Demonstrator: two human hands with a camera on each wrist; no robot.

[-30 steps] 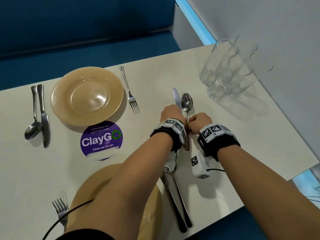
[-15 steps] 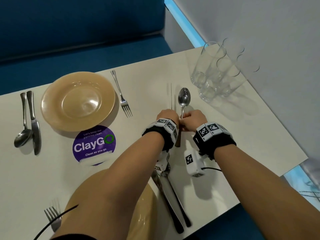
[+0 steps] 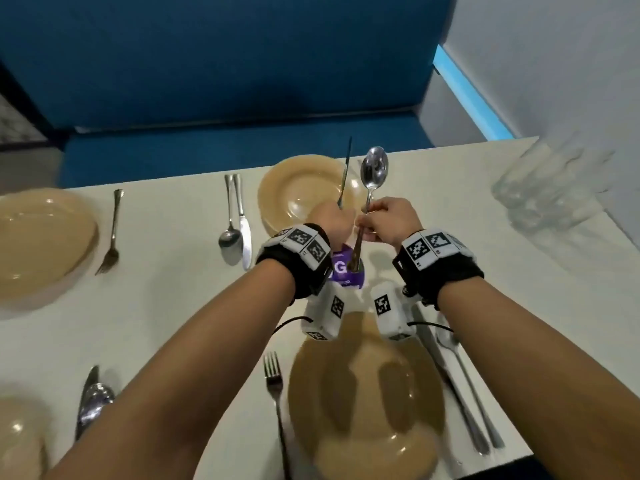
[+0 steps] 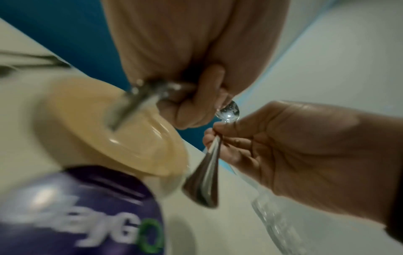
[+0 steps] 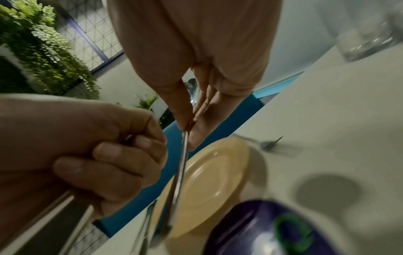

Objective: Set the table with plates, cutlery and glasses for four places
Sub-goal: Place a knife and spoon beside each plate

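My left hand (image 3: pixel 337 218) grips a table knife (image 3: pixel 345 173) by its handle, blade pointing up and away. Right beside it, my right hand (image 3: pixel 372 218) pinches the stem of a spoon (image 3: pixel 374 168), bowl up and handle end hanging down. Both pieces are in the air, in front of the far tan plate (image 3: pixel 298 188). In the left wrist view the spoon (image 4: pixel 205 179) runs through the right hand's fingertips. The right wrist view shows the spoon's stem (image 5: pixel 182 169) pinched between thumb and fingers, with the knife handle (image 5: pixel 52 217) in the left fist.
Three more tan plates (image 3: pixel 367 410) (image 3: pixel 38 237) (image 3: pixel 17 445) lie on the white table (image 3: pixel 166 306), each with cutlery beside it. Several glasses (image 3: pixel 547 192) stand clustered at the right by the wall. A purple sticker (image 3: pixel 346 271) sits under my wrists. A blue bench (image 3: pixel 242 147) runs behind.
Both hands have lifted the knife and spoon off the table and carried them left, in front of the far plate. The head view has swung left, showing two more plates.
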